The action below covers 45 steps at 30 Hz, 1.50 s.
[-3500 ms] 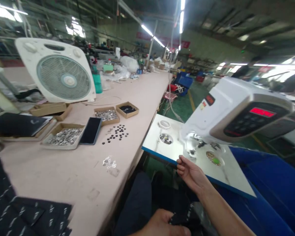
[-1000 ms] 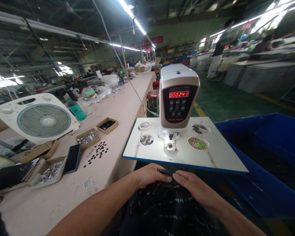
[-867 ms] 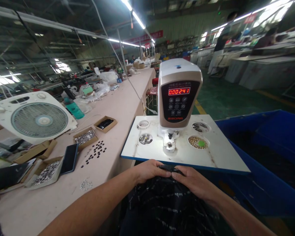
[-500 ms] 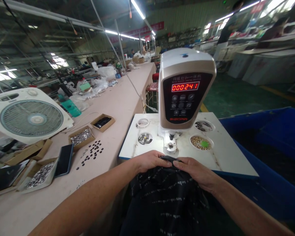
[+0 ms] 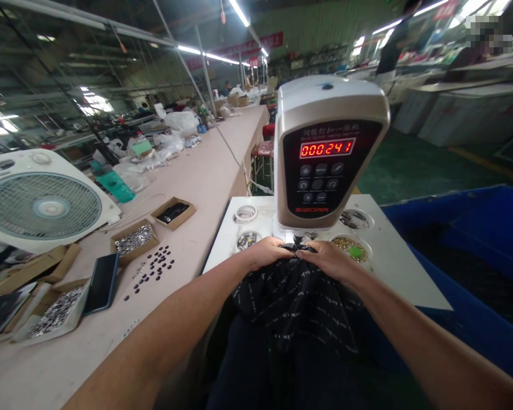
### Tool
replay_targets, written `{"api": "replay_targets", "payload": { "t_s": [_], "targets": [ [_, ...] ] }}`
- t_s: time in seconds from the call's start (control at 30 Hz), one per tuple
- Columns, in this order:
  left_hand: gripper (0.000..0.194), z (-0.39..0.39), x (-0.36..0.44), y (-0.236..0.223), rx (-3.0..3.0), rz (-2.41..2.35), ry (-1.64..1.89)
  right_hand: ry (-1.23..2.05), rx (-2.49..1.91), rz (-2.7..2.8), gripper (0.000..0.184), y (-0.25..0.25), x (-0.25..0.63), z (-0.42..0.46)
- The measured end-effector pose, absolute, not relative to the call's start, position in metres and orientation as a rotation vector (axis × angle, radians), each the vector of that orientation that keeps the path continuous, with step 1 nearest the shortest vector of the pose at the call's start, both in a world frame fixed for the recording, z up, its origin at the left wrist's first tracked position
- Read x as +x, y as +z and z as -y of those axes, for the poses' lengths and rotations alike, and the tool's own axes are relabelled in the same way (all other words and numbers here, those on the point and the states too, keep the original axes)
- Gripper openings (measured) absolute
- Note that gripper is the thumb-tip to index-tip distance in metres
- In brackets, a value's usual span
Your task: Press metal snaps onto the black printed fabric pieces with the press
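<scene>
A: Orientation of the black cloth with broken rows of small white lettering (image 5: pixel 301 299)?

B: Gathered upper edge pointing forward, away from the body, to just below the rounded white-and-bronze machine head (image 5: pixel 312 102) over the flat white tabletop (image 5: pixel 404 273). Remainder draped back and down toward the dark-trousered lap (image 5: pixel 248 364), with one corner at lower right. Long axis impossible to tell through the folds.

A: Appearance?

B: Thin-looking, slightly shiny, crumpled; creases fanning out from the gathered edge, lettering running aslant.

A: State of the hands?

B: Left hand (image 5: pixel 267 253) and right hand (image 5: pixel 327 259) both pinched on the upper edge between thumb and fingers, thumb tips nearly meeting, right at the small black punch (image 5: pixel 298 239). Contact between punch and cloth impossible to tell.

A: Difference from half a second earlier?

B: Hands and cloth farther forward, from in front of the silver die to beneath the punch. Die now hidden. Lower hem now in view above the lap. Red digital display (image 5: pixel 326 148) unchanged at 000241.
</scene>
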<state>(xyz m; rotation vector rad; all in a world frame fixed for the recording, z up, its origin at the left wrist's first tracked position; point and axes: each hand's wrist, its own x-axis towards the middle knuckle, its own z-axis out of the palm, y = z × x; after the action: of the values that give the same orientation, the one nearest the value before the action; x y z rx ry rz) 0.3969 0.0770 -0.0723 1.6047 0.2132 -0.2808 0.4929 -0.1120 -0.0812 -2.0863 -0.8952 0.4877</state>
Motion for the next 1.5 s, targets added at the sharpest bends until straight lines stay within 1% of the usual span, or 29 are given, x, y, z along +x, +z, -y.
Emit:
{"api": "replay_targets", "payload": {
  "t_s": [0.17,0.47,0.67,0.87,1.0,1.13,1.2,1.3,1.4,1.5],
  "targets": [
    [0.027,-0.078,0.405,-0.075,1.616,-0.205,-0.256,0.457,-2.108,0.882,0.034,-0.081,0.501,0.109],
    [0.025,-0.08,0.412,-0.081,1.65,-0.269,-0.232,0.414,-2.129,0.907,0.039,-0.083,0.503,0.105],
    [0.019,-0.078,0.412,-0.086,1.643,-0.306,-0.223,0.323,-2.163,0.869,0.032,-0.084,0.495,0.107],
    [0.018,-0.077,0.412,-0.088,1.621,-0.318,-0.216,0.236,-2.157,0.846,0.03,-0.094,0.491,0.103],
    [0.022,-0.08,0.413,-0.089,1.617,-0.324,-0.233,0.179,-2.118,0.888,0.029,-0.096,0.492,0.106],
    [0.022,-0.082,0.415,-0.09,1.632,-0.346,-0.255,0.118,-2.149,0.912,0.033,-0.098,0.491,0.11],
    [0.025,-0.083,0.416,-0.091,1.647,-0.35,-0.26,0.071,-2.211,0.893,0.036,-0.103,0.49,0.109],
    [0.035,-0.084,0.414,-0.093,1.688,-0.341,-0.245,-0.01,-2.31,0.841,0.032,-0.111,0.491,0.105],
    [0.043,-0.084,0.411,-0.095,1.786,-0.342,-0.158,-0.066,-2.373,0.817,0.026,-0.118,0.491,0.102],
    [0.043,-0.081,0.405,-0.098,1.922,-0.35,-0.012,-0.106,-2.413,0.808,0.023,-0.121,0.491,0.1]
  ]
}}
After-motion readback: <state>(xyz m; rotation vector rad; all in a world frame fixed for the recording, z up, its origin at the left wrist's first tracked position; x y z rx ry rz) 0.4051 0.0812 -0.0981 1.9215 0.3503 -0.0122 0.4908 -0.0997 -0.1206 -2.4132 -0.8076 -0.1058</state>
